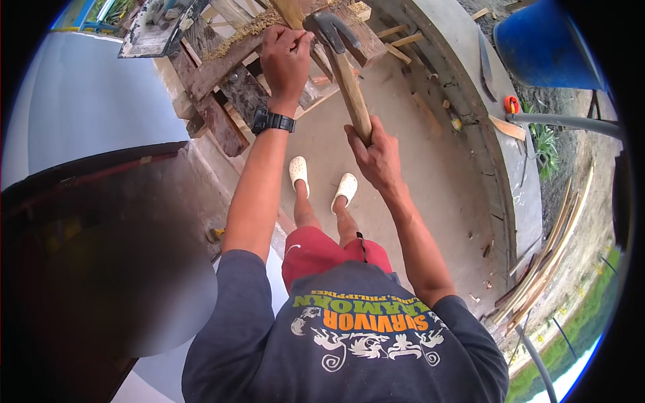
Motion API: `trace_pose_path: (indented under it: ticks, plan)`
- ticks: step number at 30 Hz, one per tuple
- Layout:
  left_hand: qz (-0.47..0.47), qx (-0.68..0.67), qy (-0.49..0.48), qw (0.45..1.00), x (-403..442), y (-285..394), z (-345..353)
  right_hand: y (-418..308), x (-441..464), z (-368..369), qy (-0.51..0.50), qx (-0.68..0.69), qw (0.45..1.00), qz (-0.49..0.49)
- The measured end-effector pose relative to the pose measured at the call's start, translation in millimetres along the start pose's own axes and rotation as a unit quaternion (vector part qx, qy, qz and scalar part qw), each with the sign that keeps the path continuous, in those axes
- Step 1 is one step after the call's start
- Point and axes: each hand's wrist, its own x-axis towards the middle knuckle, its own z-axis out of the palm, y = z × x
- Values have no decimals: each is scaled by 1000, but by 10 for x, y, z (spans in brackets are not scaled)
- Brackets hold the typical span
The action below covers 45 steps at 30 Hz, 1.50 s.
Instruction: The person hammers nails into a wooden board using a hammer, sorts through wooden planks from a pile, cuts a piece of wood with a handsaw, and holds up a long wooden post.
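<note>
My right hand (pixel 377 156) is wrapped round the lower end of the wooden handle of a claw hammer (pixel 350 87). The hammer's dark metal head is raised just right of my left hand (pixel 286 62), close to a piece of wood (pixel 289 11) at the top of the view. My left fingers are pinched together beside that wood, over the wooden workbench (pixel 228 68). Whatever is between them is too small or hidden to make out. A black watch (pixel 273 120) is on my left wrist.
Sawdust (pixel 250 29) lies on the bench. Wood offcuts lie below and beyond it. A low concrete wall (pixel 480 127) curves along the right, with a blue barrel (pixel 547 46) behind it. Long wooden strips (pixel 554 248) lean at the right. A dark, blurred shape fills the lower left.
</note>
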Motion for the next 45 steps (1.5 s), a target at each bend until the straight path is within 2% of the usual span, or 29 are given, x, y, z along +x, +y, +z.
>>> trace_pose_path:
  ticks: [3,5,6,7,8,9,10,12,14,16,17,21,23,24,26,28,30,31,32,34,35,36,38,40,43,45]
  plan:
    - [24,27,9,999,9,1,-6,-67,-54,-42,4,13,1000,-20]
    - [36,47,6,998,-2,-2,-47,25,-66,8,46,40,995,-80]
    - [52,65,5,997,13,22,-51,67,-14,16,47,40,995,-81]
    - [54,63,7,997,4,44,-38,106,70,13,19,-1,999,-38]
    - [5,46,-1,999,-13,68,-22,86,111,-9,-8,-41,999,6]
    - [-39,28,-8,999,23,70,1,50,122,-39,-3,-41,999,1]
    - [-32,30,2,999,110,25,-4,5,173,-56,3,-20,1000,-3]
    - [-59,-21,-57,996,19,93,-140,10,-8,-73,1,1,1000,16]
    - [-26,-23,-53,998,46,17,-233,16,-21,-111,17,-4,1000,-9]
    - [-93,-192,54,976,141,-93,-225,-19,-67,-153,17,1,1000,0]
    - [-81,-242,95,962,278,-61,-202,-33,-113,-168,16,5,1000,9]
    - [-84,-125,-8,989,754,-55,-180,18,-147,-158,24,-5,999,-45]
    - [-81,-101,-21,991,795,-61,-171,184,-95,-48,63,3,991,-121]
    - [-81,-95,-24,992,796,-70,-161,241,-17,-7,62,3,991,-120]
    - [-78,-85,-26,993,793,-68,-153,247,175,10,2,-74,997,-19]
    - [-70,-80,-22,994,821,-80,-171,116,274,-35,10,-47,998,-42]
    - [-75,-74,-29,994,791,-85,-186,-188,100,-161,9,-17,1000,21]
    - [-73,-76,-29,994,805,-79,-176,-134,49,-159,39,-5,999,-35]
    - [-73,-77,-30,994,804,-78,-169,-116,21,-159,39,-6,999,-36]
    - [-75,-74,-32,994,802,-79,-179,-76,-60,-140,76,65,985,-140]
    - [-74,-74,-33,994,812,-71,-182,194,-23,4,113,83,969,-204]
    - [-76,-72,-35,994,821,-79,-176,219,61,7,114,84,968,-207]
    - [-74,-70,-34,994,823,-80,-184,180,211,-21,-7,-47,999,-9]
    - [-65,-68,-31,995,841,-75,-162,34,313,-65,7,-39,999,-12]
    - [-70,-66,-38,995,804,-82,-176,-159,76,-138,14,-14,999,44]
    - [-71,-69,-39,994,806,-82,-176,-166,-1,-159,55,63,994,-72]
